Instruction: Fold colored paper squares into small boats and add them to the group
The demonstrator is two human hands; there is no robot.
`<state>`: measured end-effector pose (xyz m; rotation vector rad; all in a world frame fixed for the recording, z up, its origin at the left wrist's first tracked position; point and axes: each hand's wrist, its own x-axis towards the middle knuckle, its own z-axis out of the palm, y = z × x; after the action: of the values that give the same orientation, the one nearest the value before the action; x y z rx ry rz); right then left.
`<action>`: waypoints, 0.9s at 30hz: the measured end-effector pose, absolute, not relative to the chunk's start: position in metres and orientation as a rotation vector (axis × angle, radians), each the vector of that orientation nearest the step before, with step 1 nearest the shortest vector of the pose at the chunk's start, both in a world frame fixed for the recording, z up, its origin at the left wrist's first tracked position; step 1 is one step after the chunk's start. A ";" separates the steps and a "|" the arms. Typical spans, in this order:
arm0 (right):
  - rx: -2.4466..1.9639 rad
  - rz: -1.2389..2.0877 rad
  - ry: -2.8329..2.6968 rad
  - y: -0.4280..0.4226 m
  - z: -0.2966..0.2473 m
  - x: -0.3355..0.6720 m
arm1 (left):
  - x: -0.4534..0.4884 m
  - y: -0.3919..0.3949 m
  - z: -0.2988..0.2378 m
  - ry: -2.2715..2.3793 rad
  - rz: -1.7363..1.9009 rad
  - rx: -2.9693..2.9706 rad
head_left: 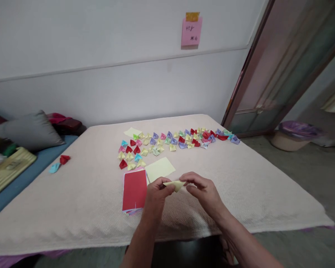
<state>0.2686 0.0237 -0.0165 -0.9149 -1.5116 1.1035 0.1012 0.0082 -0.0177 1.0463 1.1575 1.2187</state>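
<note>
A small pale yellow folded paper (176, 184) is held above the near side of the table. My left hand (158, 191) pinches its left end between thumb and fingers. At the right end, the fingertips of my right hand (205, 188) touch the paper's upper edge, with the thumb spread apart below. Just behind my left hand lies a flat pale yellow sheet (162, 168). A stack of coloured paper (134, 190), red on top, sits beside my left wrist. Folded paper pieces (144, 152) in several colours stand in rows farther back.
A cream cloth (268, 186) covers the table. One red folded piece (64, 159) and one light blue piece (54, 168) lie far left. Another yellow sheet (131, 131) is at the back. Grey cushion (30, 130) left; lined bin (292, 137) on the floor right; pink note (191, 32) on the wall.
</note>
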 end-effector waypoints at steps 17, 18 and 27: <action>-1.124 1.051 -1.513 0.022 -0.011 0.268 | 0.103 0.005 -0.012 1.196 1.332 1.177; -1.121 1.073 -1.498 0.023 -0.012 0.268 | 0.103 0.005 -0.012 1.186 1.340 1.175; -1.091 1.201 -1.366 0.026 -0.018 0.266 | 0.108 0.009 -0.019 1.170 1.156 1.238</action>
<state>0.2664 0.0256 -0.0184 -1.0913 -1.3658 1.2006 0.1077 0.0086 -0.0194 1.2385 1.1702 1.1558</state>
